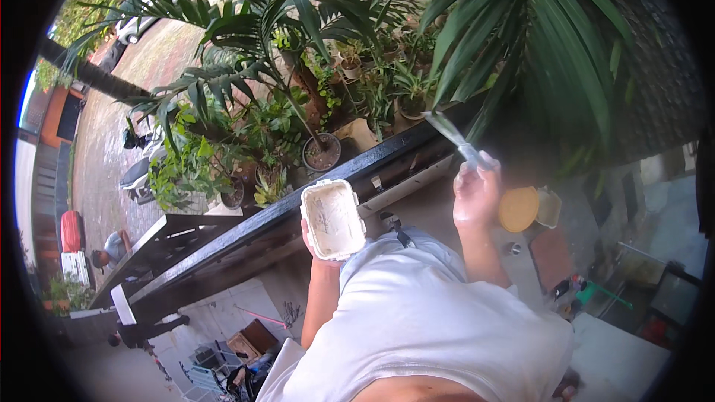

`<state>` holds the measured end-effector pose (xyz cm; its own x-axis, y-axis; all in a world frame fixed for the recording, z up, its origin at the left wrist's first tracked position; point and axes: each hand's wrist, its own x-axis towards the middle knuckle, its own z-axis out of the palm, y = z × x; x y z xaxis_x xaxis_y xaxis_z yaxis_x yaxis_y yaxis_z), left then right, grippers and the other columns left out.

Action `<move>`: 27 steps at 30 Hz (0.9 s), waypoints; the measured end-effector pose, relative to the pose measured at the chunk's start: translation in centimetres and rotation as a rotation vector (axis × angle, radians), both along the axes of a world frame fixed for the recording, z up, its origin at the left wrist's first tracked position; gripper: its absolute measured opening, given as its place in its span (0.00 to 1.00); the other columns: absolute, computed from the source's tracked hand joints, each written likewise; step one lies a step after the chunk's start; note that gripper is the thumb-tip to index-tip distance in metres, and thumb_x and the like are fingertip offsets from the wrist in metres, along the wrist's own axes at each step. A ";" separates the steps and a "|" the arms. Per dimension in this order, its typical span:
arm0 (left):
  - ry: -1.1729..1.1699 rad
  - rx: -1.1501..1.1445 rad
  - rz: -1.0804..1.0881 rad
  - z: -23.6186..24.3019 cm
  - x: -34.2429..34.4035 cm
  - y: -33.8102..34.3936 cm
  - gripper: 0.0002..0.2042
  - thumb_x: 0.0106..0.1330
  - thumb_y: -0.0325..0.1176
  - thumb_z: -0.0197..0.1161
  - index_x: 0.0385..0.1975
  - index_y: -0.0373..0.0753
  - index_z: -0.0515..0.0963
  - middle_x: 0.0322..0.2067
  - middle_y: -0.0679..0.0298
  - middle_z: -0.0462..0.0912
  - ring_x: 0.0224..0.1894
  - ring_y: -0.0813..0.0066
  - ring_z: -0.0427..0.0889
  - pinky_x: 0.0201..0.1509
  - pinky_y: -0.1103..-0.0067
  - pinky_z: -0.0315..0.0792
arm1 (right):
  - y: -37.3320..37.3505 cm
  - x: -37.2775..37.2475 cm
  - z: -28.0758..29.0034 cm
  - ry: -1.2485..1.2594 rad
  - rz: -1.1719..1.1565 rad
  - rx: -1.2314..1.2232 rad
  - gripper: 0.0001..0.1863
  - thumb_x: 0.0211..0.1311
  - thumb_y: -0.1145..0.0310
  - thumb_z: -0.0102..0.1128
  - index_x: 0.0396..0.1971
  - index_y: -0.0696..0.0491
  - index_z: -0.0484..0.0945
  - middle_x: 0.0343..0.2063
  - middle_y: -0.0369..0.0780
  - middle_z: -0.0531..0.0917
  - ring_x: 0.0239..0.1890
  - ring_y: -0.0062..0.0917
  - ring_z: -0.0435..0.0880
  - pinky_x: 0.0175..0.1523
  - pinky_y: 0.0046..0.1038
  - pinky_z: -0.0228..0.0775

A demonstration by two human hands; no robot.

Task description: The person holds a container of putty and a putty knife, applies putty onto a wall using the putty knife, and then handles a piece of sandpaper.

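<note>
My left hand (305,235) grips a rectangular white plastic tub (333,217) from below and its left side. The tub is tilted so its inside shows, with pale, streaky residue on the walls and bottom. My right hand (477,192) is raised to the right of the tub, fingers closed round the grey handle of a putty knife (451,134). Its flat, shiny blade points up and left toward the palm leaves, apart from them. Most of my left fingers are hidden behind the tub.
A dark, shiny rail (387,155) runs diagonally ahead of me, with potted plants (322,151) beyond it. Palm fronds (536,45) hang at upper right. A round yellow-orange lid (519,209) lies below right. Two people are at left, one bending (117,244).
</note>
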<state>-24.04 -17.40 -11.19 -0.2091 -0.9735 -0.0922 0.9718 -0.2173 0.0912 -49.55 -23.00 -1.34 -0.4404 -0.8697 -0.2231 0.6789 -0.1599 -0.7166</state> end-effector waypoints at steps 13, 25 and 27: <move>-0.062 -0.046 -0.136 2.6 3.6 -1.3 0.39 0.64 0.63 0.52 0.69 0.43 0.58 0.60 0.45 0.70 0.51 0.46 0.80 0.47 0.51 0.79 | 4.5 4.1 1.2 0.192 0.204 -0.353 0.16 0.49 0.74 0.60 0.38 0.52 0.66 0.26 0.43 0.77 0.22 0.28 0.80 0.17 0.21 0.68; 0.022 -0.070 -0.152 3.3 1.1 -3.6 0.33 0.65 0.57 0.55 0.66 0.45 0.64 0.62 0.57 0.71 0.59 0.55 0.75 0.59 0.57 0.74 | 6.8 6.8 1.7 0.469 0.571 -0.166 0.12 0.63 0.69 0.61 0.40 0.60 0.73 0.22 0.41 0.81 0.21 0.17 0.79 0.23 0.18 0.70; 0.012 -0.066 -0.183 2.8 -0.1 -4.1 0.36 0.63 0.58 0.56 0.67 0.44 0.63 0.61 0.55 0.71 0.59 0.55 0.75 0.59 0.57 0.74 | 6.7 7.2 1.3 0.439 0.542 -0.097 0.12 0.65 0.67 0.61 0.40 0.60 0.73 0.22 0.39 0.81 0.20 0.15 0.78 0.24 0.16 0.69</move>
